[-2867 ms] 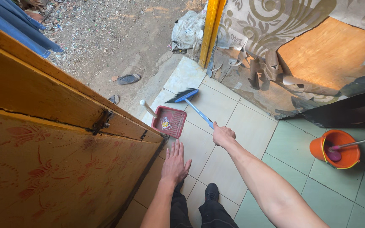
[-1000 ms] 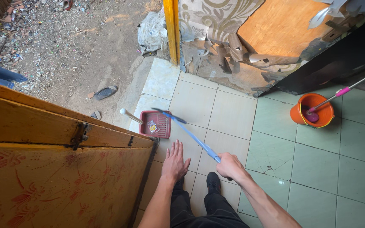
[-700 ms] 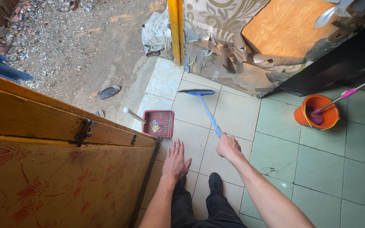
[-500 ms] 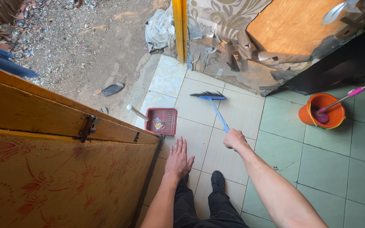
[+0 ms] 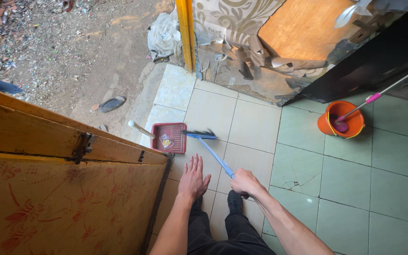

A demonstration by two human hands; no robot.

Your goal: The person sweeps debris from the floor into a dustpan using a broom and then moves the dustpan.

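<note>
My right hand point(image 5: 245, 182) grips the blue handle of a small broom point(image 5: 208, 148); its dark bristles rest on the tiled floor right beside the red dustpan point(image 5: 170, 137). The dustpan lies by the doorway with a small yellow wrapper inside and a white handle pointing left. My left hand point(image 5: 193, 178) is flat with fingers spread, held near the edge of the orange wooden door point(image 5: 62, 189), holding nothing. My black shoes and dark trousers show below the hands.
An orange bucket point(image 5: 341, 124) with a pink-handled mop stands at the right on green tiles. A yellow door post point(image 5: 185, 33) and torn patterned wall covering are ahead. Outside lie dirt ground, a sandal point(image 5: 110, 104) and a crumpled sack point(image 5: 164, 34).
My right hand pulled the broom back and left, sweeping the bristles from the far tile to the dustpan's right edge. The left hand stayed in place.
</note>
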